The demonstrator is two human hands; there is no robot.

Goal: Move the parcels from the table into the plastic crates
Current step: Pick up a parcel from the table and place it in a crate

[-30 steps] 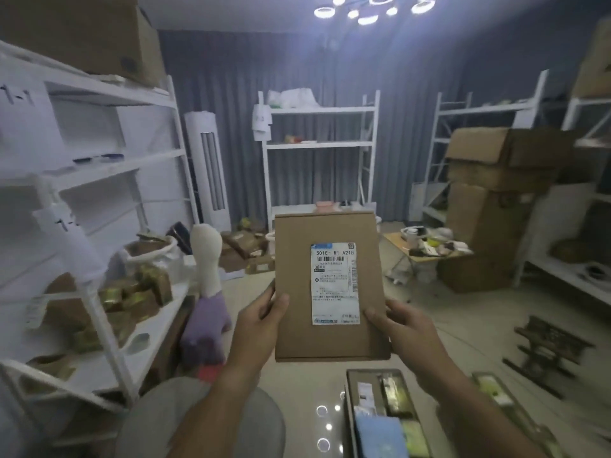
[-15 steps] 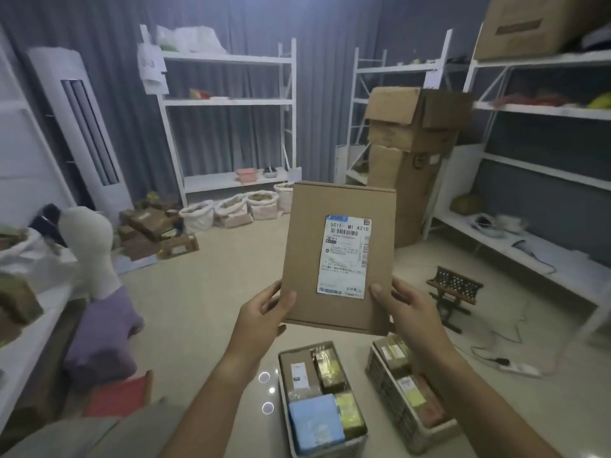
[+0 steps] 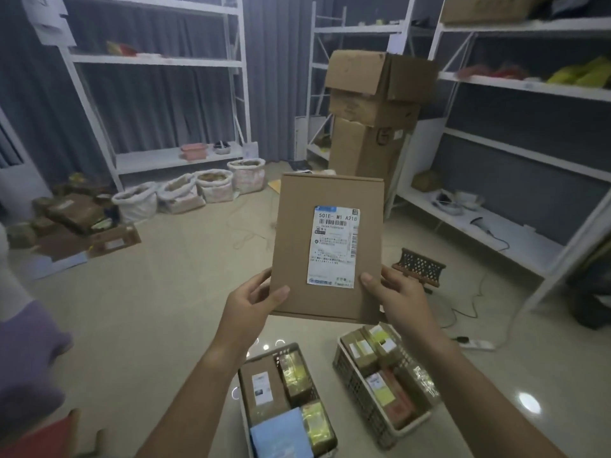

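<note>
The flat brown cardboard parcel with a white label is held upright in the air, above two plastic crates on the floor. The left hand and right hand grip its lower corners.

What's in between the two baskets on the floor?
Nothing. In the head view, only bare shiny floor shows between the left crate and the right crate. The hands hold a flat cardboard parcel up above them.
</note>
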